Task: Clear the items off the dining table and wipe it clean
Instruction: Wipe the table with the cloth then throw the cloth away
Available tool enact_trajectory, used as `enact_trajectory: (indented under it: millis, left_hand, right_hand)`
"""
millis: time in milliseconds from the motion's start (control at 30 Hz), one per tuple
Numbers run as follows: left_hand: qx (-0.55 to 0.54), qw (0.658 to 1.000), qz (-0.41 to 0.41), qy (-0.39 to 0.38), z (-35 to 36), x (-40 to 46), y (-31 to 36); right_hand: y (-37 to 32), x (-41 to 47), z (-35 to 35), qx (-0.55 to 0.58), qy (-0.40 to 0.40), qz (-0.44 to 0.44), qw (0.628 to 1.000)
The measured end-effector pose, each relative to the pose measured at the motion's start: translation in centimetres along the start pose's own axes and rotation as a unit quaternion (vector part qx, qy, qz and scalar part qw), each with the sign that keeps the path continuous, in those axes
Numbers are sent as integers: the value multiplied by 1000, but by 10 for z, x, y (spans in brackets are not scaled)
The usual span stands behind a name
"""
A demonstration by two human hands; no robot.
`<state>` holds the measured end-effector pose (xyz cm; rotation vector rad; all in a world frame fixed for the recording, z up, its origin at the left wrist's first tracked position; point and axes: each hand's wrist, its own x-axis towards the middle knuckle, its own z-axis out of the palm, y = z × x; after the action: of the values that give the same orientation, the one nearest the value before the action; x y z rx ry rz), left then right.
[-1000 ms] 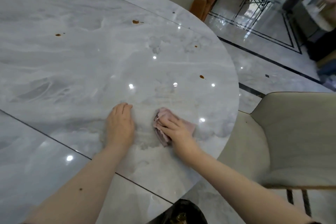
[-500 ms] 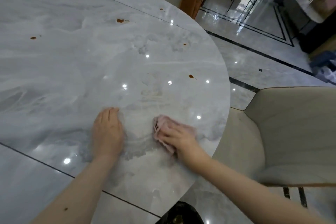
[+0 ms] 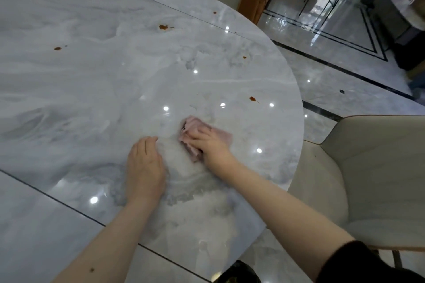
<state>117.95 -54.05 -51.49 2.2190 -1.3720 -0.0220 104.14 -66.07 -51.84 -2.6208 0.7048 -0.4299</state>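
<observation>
Fingers of the right hand (image 3: 210, 145) press a pink cloth (image 3: 195, 131) onto the stained table (image 3: 92, 99); left hand (image 3: 145, 167) lies flat, fingers straight.

Both bare forearms reach forward from the bottom edge. The left hand (image 3: 145, 167) lies flat, palm down, fingers straight and together, pressing on the counter (image 3: 80, 99). The right hand (image 3: 210, 145) sits just beside it, fingers bent over a crumpled pink cloth (image 3: 195, 128), pinning it down. A dark sleeve shows at the right elbow.
</observation>
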Motion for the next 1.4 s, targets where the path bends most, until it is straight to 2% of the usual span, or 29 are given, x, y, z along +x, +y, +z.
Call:
enact_trajectory:
  millis: [33, 133, 167, 200, 267, 367, 433, 467, 533, 567, 600, 733, 833, 900, 1000, 1033, 1100, 1133, 1167, 1233, 1300, 1400]
  left_hand:
    - [-4, 1000, -4, 4, 1, 1, -1]
    - [-8, 1000, -12, 10, 4, 1, -3]
    - [-6, 1000, -12, 12, 4, 1, -3]
    - [-3, 1000, -11, 13, 4, 2, -3]
    - [5, 1000, -9, 11, 4, 2, -3]
    - [8, 1000, 1, 15, 3, 1, -3]
    - [0, 1000, 2, 18, 2, 0, -3]
    - [-6, 1000, 3, 18, 2, 0, -3]
    - [-9, 1000, -1, 15, 2, 0, -3]
    - [-7, 1000, -5, 12, 2, 1, -4]
    - [-4, 1000, -9, 13, 3, 1, -4]
    - [5, 1000, -30, 5, 6, 2, -6]
    - [13, 1000, -23, 16, 9, 1, -6]
    - [8, 999, -20, 28, 10, 3, -7]
    - [-12, 999, -21, 28, 8, 2, -6]
    - [-18, 999, -16, 26, 7, 2, -7]
    - [-25, 1000, -10, 10, 5, 1, -7]
    - [-23, 1000, -9, 3, 4, 1, -7]
    - [-17, 1000, -4, -2, 4, 2, -8]
    - [1, 1000, 21, -17, 2, 3, -6]
    - [19, 998, 49, -23, 1, 4, -6]
    - [27, 996, 75, -32, 1, 4, -6]
  right_hand:
    - [17, 6, -6, -19, 6, 14, 1000]
    - [72, 27, -37, -90, 49, 170, 980]
    - [75, 28, -40, -87, 42, 185, 978]
    - [69, 30, -37, -59, 31, 147, 987]
    - [39, 30, -17, -9, 7, 16, 1000]
    - [8, 12, 8, 35, -10, 12, 999]
    - [27, 14, -5, 20, -24, -10, 999]
    - [43, 21, -22, 0, -3, 3, 1000]
    - [53, 19, -45, -66, 31, 105, 992]
    - [47, 12, -48, -94, 61, 146, 983]
    - [32, 3, -43, -98, 58, 152, 982]
    - [-31, -26, 7, -49, 51, -3, 997]
    - [-37, -5, 21, -26, 1, -48, 998]
    - [-23, 26, 21, -26, -42, -46, 998]
    - [35, 64, -5, -15, -26, -25, 999]
    - [53, 65, -24, -21, -25, -5, 999]
    - [73, 59, -42, -43, 5, 104, 994]
    - [68, 54, -44, -52, 19, 132, 990]
    - [52, 48, -41, -48, 33, 120, 991]
    - [12, 20, -26, -14, 64, 66, 996]
    - [-15, -23, -8, -40, 94, 18, 995]
    - [-26, -83, -8, -83, 14, 43, 996]
